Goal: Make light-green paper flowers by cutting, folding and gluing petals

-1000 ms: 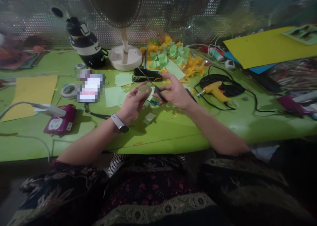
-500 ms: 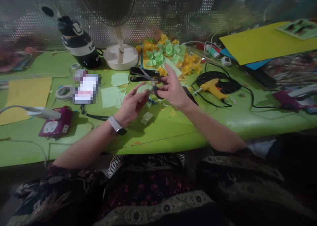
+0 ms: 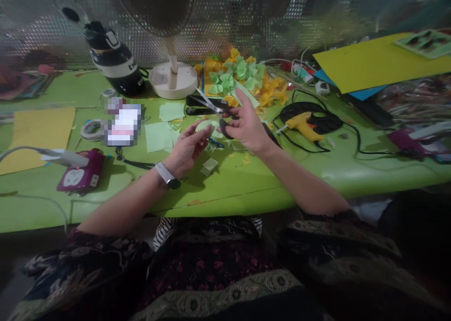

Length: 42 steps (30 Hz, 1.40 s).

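My right hand (image 3: 248, 126) grips black-handled scissors (image 3: 215, 109), their blades open and pointing up-left. My left hand (image 3: 186, 147), with a watch on its wrist, pinches a small pale green paper piece (image 3: 205, 126) right beside the blades. Both hands hover over the green table (image 3: 246, 185), just in front of a black stapler (image 3: 201, 106). A small folded green scrap (image 3: 209, 165) lies on the table below my left hand. Pale green paper squares (image 3: 159, 136) lie to the left of my hands.
A fan's white base (image 3: 172, 79) and a black bottle (image 3: 114, 60) stand at the back. Yellow and green paper flowers (image 3: 243, 77) are piled behind the stapler. A yellow glue gun (image 3: 303, 124) with black cord lies right. Tape roll (image 3: 89, 129), pink device (image 3: 78, 175) and yellow sheets (image 3: 369, 63) lie around.
The scissors swung from pointing down-right across my hands to blades up-left and open. My right hand rose slightly; my left hand kept the paper piece.
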Motion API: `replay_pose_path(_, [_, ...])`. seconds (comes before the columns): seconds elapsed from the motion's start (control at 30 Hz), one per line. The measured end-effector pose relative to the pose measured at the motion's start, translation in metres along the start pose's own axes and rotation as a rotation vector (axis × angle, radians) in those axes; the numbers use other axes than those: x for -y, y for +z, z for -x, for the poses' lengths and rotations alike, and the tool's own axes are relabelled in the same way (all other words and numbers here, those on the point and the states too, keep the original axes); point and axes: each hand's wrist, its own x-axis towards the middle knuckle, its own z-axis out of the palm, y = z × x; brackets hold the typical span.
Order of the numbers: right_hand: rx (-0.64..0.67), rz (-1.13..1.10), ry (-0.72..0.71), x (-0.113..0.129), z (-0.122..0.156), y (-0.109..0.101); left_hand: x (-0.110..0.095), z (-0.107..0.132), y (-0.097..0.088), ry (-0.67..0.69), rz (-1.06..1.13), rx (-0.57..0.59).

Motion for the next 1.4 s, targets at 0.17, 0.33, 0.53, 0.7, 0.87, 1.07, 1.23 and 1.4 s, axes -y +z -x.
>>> replay_pose_path(0.17, [-0.017,-0.043,0.008,0.003,0.001,0.002,0.001,-0.001,-0.001,0.028,-0.014,-0.007])
replay_pose_path(0.33, [0.099,-0.076,0.039,-0.004,0.001,0.000,-0.002,0.000,0.000,0.055,-0.016,-0.040])
replay_pose_path(0.53, [0.259,-0.123,0.013,-0.012,0.002,-0.003,-0.005,-0.001,-0.001,0.093,-0.053,-0.051])
replay_pose_path(0.7, [0.193,-0.039,0.004,-0.009,-0.001,-0.010,-0.006,-0.005,-0.003,0.171,-0.079,-0.053])
replay_pose_path(0.87, [0.174,-0.008,0.046,-0.001,-0.002,-0.017,-0.010,-0.009,-0.006,0.257,-0.158,-0.068])
replay_pose_path(1.07, [0.323,-0.046,0.105,0.003,-0.001,-0.019,-0.015,-0.015,-0.011,0.348,-0.183,-0.071])
replay_pose_path(1.23, [0.358,-0.042,0.100,0.003,-0.001,-0.018,-0.016,-0.022,-0.017,0.365,-0.158,-0.068])
replay_pose_path(1.4, [0.388,0.029,0.157,0.009,0.001,-0.016,-0.015,-0.025,-0.020,0.338,-0.139,-0.042])
